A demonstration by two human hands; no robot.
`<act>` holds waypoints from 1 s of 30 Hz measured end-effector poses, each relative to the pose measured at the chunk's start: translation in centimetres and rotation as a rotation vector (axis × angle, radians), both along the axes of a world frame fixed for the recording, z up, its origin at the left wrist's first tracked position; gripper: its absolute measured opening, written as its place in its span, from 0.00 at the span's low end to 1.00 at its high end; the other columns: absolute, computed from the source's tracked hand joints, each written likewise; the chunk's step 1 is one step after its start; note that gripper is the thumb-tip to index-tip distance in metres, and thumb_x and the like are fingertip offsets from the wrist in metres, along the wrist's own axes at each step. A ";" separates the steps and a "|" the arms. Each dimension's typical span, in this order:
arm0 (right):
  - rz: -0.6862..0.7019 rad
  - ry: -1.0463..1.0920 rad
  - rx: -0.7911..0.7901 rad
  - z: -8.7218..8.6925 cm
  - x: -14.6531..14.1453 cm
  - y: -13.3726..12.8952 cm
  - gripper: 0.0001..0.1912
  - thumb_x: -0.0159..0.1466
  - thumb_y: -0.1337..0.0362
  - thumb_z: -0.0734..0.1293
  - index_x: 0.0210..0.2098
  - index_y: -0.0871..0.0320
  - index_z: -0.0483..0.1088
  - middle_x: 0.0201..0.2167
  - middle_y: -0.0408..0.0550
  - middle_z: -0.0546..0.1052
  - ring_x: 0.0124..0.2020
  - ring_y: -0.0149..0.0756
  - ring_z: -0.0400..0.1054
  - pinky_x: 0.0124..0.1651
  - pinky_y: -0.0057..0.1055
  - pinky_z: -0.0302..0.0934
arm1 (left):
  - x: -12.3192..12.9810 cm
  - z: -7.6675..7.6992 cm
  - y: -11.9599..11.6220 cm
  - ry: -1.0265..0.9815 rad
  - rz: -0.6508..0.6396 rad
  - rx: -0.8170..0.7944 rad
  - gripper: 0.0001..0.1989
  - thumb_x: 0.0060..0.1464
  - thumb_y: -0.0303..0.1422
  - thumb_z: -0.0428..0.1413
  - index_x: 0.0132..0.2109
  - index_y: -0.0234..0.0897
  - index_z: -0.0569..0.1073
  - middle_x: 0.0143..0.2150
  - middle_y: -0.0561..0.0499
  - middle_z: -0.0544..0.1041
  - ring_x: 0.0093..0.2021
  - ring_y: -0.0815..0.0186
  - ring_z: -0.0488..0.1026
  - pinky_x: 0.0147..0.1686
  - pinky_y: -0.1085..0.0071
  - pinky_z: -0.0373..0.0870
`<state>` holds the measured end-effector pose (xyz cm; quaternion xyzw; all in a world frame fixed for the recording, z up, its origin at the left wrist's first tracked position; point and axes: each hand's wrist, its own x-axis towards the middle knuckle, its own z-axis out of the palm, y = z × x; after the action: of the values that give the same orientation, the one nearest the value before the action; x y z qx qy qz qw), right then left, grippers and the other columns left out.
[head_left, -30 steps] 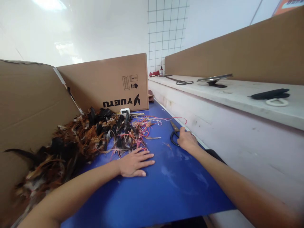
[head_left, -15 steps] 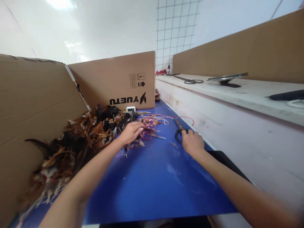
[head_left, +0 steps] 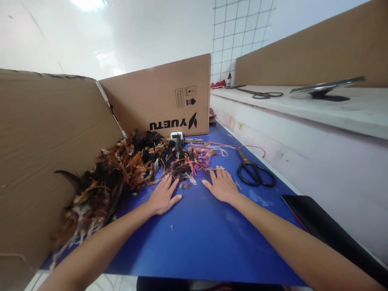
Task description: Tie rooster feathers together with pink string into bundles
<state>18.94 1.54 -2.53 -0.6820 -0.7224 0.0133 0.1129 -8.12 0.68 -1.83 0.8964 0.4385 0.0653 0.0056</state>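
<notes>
My left hand [head_left: 164, 196] lies flat on the blue table top [head_left: 194, 242], fingers spread, its fingertips at the near edge of the feathers. To the right, my right hand [head_left: 222, 185] is also spread flat, holding nothing, close to the tangle of pink and red string [head_left: 198, 157]. Brown and black feathers [head_left: 130, 161] are heaped along the left side, some tied in bundles. Scissors [head_left: 256, 173] with black handles rest on the table just right of my right hand, blades pointing away. Small feather scraps lie between the hands.
Cardboard panels [head_left: 54, 149] wall off the left and a printed cardboard box [head_left: 157, 97] the back. A small white digital device [head_left: 176, 135] stands before the box. A black flat object [head_left: 327, 230] lies at the right edge. The white ledge [head_left: 291, 107] holds another pair of scissors [head_left: 263, 95] and a tilted phone-like device [head_left: 329, 85].
My right hand has let go of the scissors and moved left. My left hand has come back toward me from the string and lies flat. The view has shifted slightly.
</notes>
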 end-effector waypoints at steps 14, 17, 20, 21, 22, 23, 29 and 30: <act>0.026 0.163 -0.011 3.3 2.1 1.9 0.24 0.62 0.58 0.60 0.54 0.65 0.64 0.56 0.58 0.66 0.57 0.40 0.60 0.58 0.33 0.51 | 1.5 5.2 3.3 -0.181 0.046 0.159 0.20 0.59 0.40 0.46 0.55 0.40 0.67 0.60 0.43 0.62 0.55 0.58 0.67 0.53 0.62 0.65; -0.022 0.171 0.086 4.0 0.7 -3.0 0.25 0.63 0.64 0.57 0.58 0.67 0.58 0.60 0.63 0.59 0.61 0.47 0.53 0.60 0.44 0.49 | -0.7 6.0 1.3 -0.207 0.111 0.205 0.18 0.60 0.41 0.44 0.52 0.44 0.70 0.55 0.47 0.68 0.48 0.61 0.71 0.47 0.63 0.69; 0.448 0.238 0.185 4.6 -3.1 -9.3 0.24 0.64 0.58 0.57 0.58 0.56 0.61 0.63 0.53 0.57 0.64 0.45 0.48 0.63 0.45 0.43 | -1.5 6.0 0.7 -0.380 0.115 0.221 0.16 0.60 0.38 0.44 0.47 0.41 0.73 0.46 0.48 0.72 0.45 0.63 0.72 0.47 0.66 0.68; 0.682 0.255 0.110 4.6 -4.6 -11.3 0.25 0.64 0.55 0.57 0.60 0.54 0.59 0.64 0.50 0.55 0.64 0.44 0.47 0.63 0.45 0.44 | -1.5 5.8 0.7 -0.454 0.116 0.227 0.16 0.60 0.38 0.45 0.45 0.40 0.74 0.44 0.47 0.72 0.44 0.64 0.72 0.47 0.67 0.68; 0.895 0.270 0.018 4.6 -6.0 -12.9 0.28 0.64 0.53 0.57 0.62 0.52 0.55 0.65 0.49 0.53 0.65 0.43 0.46 0.63 0.44 0.45 | -1.4 5.6 0.7 -0.528 0.121 0.232 0.15 0.60 0.37 0.45 0.44 0.39 0.75 0.43 0.47 0.73 0.43 0.64 0.71 0.46 0.67 0.68; 1.070 0.276 -0.070 4.4 -7.2 -14.2 0.30 0.63 0.51 0.58 0.63 0.50 0.52 0.65 0.47 0.52 0.65 0.42 0.44 0.64 0.43 0.45 | -1.3 5.4 0.8 -0.596 0.129 0.232 0.15 0.59 0.37 0.46 0.42 0.39 0.76 0.42 0.47 0.73 0.43 0.64 0.71 0.45 0.68 0.68; 1.286 0.218 -0.239 2.8 -10.2 -11.0 0.33 0.65 0.48 0.54 0.65 0.57 0.48 0.65 0.49 0.51 0.67 0.36 0.38 0.67 0.41 0.30 | -1.6 3.9 0.9 -0.945 0.252 0.267 0.15 0.59 0.38 0.46 0.40 0.37 0.76 0.41 0.47 0.74 0.43 0.64 0.71 0.44 0.68 0.68; 1.255 0.202 -0.223 2.7 -10.3 -9.2 0.33 0.65 0.48 0.54 0.64 0.57 0.48 0.65 0.50 0.51 0.67 0.36 0.38 0.67 0.41 0.30 | -1.8 3.8 0.9 -0.972 0.274 0.277 0.15 0.59 0.38 0.46 0.40 0.36 0.75 0.41 0.47 0.74 0.43 0.64 0.71 0.45 0.67 0.68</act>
<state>8.67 -7.70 0.12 -0.1330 -0.9640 0.2159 0.0798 -9.94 1.57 2.02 0.6895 0.4857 0.5311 0.0813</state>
